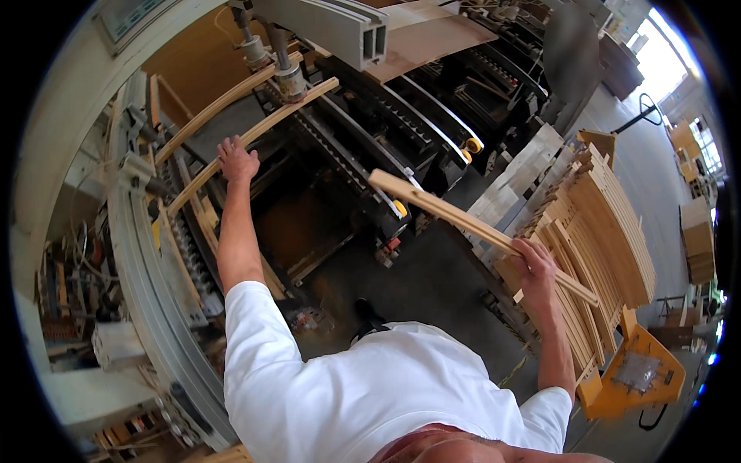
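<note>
Left hand (236, 160): arm outstretched, fingers spread, apparently resting on curved wooden slat (255, 135) in machine. Right hand (534, 261): grasping wooden slat (463, 220) above stacked slats (610, 224).

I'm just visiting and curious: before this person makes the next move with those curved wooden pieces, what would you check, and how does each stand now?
1. Right hand grips the curved wooden slat firmly: ok, fingers wrap it.
2. Left hand placed on the curved slat in the machine: ok, it rests on it.
3. Clamp cylinders pressing the slats: cannot tell.
4. Floor by the feet free of obstacles: ok where visible.
5. Stack of slats on the cart steady: ok, lying in order.
6. Machine stopped: cannot tell.
</note>
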A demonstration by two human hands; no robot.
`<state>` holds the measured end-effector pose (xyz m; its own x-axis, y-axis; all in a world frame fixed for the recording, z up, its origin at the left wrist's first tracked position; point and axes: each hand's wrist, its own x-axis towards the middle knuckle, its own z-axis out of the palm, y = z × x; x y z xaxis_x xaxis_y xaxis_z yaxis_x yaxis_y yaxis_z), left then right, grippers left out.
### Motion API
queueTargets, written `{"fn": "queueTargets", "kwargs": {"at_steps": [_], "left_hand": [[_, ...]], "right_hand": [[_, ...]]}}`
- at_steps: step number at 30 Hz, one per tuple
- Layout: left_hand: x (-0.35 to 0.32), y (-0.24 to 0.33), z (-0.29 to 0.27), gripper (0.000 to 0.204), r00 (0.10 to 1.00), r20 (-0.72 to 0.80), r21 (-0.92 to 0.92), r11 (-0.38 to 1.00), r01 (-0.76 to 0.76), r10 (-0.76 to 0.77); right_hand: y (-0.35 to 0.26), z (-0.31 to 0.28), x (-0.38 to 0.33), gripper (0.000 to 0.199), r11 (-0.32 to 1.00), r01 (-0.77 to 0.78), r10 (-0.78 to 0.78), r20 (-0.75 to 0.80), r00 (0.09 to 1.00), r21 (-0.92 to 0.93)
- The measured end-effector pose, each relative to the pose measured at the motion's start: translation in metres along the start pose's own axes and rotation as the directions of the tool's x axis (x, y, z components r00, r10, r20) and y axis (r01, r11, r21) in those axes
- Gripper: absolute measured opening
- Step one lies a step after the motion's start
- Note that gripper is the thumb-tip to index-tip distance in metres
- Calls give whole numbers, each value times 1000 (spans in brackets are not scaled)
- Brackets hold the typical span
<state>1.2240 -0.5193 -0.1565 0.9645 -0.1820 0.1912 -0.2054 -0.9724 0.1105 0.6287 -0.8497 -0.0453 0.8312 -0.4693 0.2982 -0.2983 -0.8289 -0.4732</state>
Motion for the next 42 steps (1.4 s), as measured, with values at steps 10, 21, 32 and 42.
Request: {"fn": "queueTargets", "kwargs": {"at_steps": [10,21,32,42], "left_hand": [[-61,7,25,31,962,-95,-192,943,-271,257],[-325,83,-58,29,836,410,-568,819,-78,364],[-418,59,-65,26,711,696,-249,895,371,-101],[-507,18,-57,40,684,650,-223,777,588,-332]], "right_hand": [[-89,80,161,29,884,467,-465,114,878,2],[-223,321,315,29,617,692,-779,165,605,374],[-305,471,393,24,391,895,-893,145,425,-215],[-317,483,417,18,410,901,-891,147,429,-139]]}}
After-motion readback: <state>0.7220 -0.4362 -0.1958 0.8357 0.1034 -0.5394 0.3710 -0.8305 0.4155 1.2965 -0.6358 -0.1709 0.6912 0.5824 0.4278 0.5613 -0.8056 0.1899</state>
